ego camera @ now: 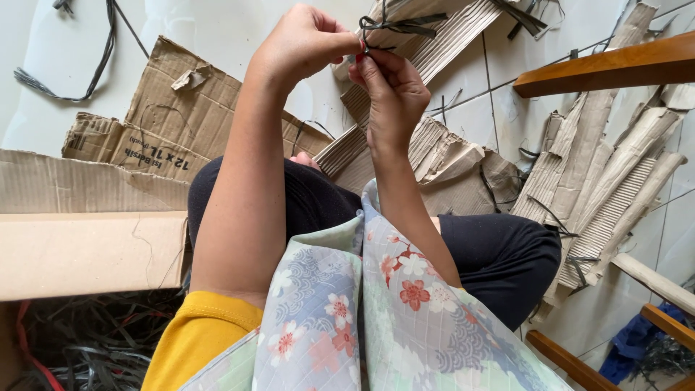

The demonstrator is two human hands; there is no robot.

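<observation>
A strap [397, 27] is pinched between the left hand [300, 43] and the right hand [391, 94], which are raised together above the knees. Flattened cardboard sheets [174, 116] are spread on the floor [478, 80] to the left, and rolled cardboard strips [615, 181] are laid to the right. A box [87, 250] is placed at the left edge, with loose straps [87, 340] heaped below it. A wooden rail [608, 69] is seen at the upper right.

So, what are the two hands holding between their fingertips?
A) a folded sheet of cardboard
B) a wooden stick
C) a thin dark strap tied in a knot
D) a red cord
C: the left hand and right hand pinch a thin dark strap, knotted, with loose ends sticking out.
</observation>
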